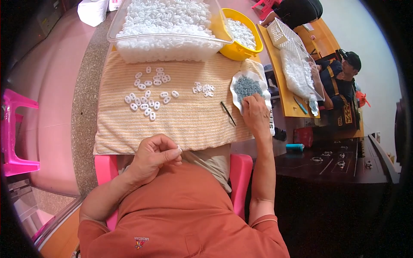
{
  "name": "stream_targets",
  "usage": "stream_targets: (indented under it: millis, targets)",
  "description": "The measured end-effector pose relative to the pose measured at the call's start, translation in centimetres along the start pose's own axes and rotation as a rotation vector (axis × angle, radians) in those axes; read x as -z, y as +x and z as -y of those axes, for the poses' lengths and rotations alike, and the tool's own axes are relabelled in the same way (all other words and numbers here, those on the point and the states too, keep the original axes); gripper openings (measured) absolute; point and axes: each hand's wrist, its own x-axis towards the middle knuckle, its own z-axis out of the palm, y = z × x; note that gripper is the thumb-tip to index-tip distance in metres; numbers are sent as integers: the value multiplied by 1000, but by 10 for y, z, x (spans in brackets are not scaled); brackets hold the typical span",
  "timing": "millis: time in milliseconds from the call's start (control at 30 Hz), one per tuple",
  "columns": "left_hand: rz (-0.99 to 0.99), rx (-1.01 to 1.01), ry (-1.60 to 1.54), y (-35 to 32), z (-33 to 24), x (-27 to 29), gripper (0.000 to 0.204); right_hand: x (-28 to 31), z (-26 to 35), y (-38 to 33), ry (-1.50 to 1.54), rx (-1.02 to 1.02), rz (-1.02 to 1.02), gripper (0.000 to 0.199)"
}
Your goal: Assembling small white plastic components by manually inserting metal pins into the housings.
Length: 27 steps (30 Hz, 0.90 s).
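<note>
My left hand (158, 155) is above my lap at the near edge of the towel, thumb and forefinger pinched on a small white plastic piece (179, 148). Most of that piece is hidden by the fingers. To the right, my right hand (256, 111) reaches into a white wavy-rimmed dish (235, 95), its fingertips together at a heap of tiny grey-blue pieces (247, 86). Whatever they pinch is hidden. A slim dark pointed tool (228, 113) lies just left of this hand. White oval two-holed pieces (144, 106) are scattered at left, and a small cluster of white pieces (204, 89) sits mid-table.
A striped towel (180, 129) covers the table. Along its far side stand a clear bin (172, 43) heaped with white pieces and a yellow basin (236, 52). At right, another person (340, 79) sits by a wooden table (279, 92). A pink stool (19, 133) stands left.
</note>
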Motion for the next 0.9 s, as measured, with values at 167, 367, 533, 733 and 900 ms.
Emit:
stream_targets:
  millis: [167, 367, 533, 733, 900]
  targets:
    - [-1, -5, -8, 0, 0, 0, 10, 0, 1, -1, 47, 0, -9, 7]
    - [-6, -7, -2, 2, -1, 0, 9, 2, 1, -2, 98, -24, -10, 7]
    - [2, -24, -7, 2, 2, 3, 9, 3, 2, -4, 88, -50, -12, 9]
    - [-51, 37, -8, -2, 1, 2, 15, 14, 16, -9, 214, -22, -11, 8]
    - [-47, -50, 98, -1, 0, -4, 16, 40, 73, -16, 611, 83, 130, 6]
